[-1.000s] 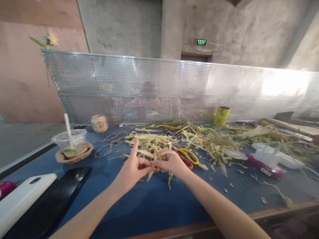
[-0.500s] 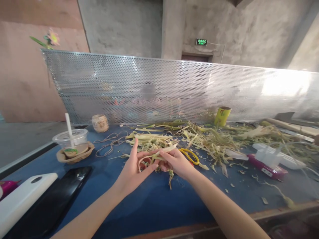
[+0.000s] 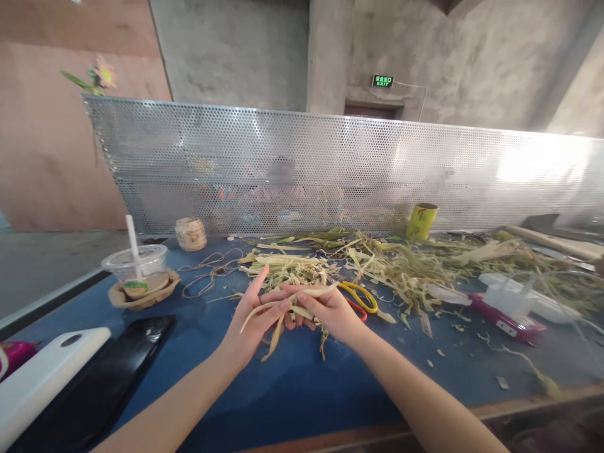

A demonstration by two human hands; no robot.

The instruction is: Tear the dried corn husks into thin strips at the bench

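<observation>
Pale dried husk strips (image 3: 274, 338) are pinched between my two hands over the blue table (image 3: 302, 402). My left hand (image 3: 250, 321) grips them between thumb and fingers, its index finger pointing up. My right hand (image 3: 328, 311) is closed on the same strips, with a pale tip sticking out above its fingers. One strip end crosses my left thumb and another hangs below. Behind the hands lies a pile of husk strips (image 3: 292, 267). Scissors with yellow and red handles (image 3: 365, 299) rest just right of my right hand.
At left are a plastic cup with a straw (image 3: 136, 274), a black phone (image 3: 108, 371), a white power bank (image 3: 56, 377) and a twine roll (image 3: 191, 234). More husks (image 3: 401, 267), a yellow tube (image 3: 421, 221) and a power strip (image 3: 507, 321) are at right. A perforated screen (image 3: 306, 157) stands behind.
The husk strip that curled in a loop inside my left hand now lies across the thumb, with one end hanging down. My left fingers have closed in toward my right hand.
</observation>
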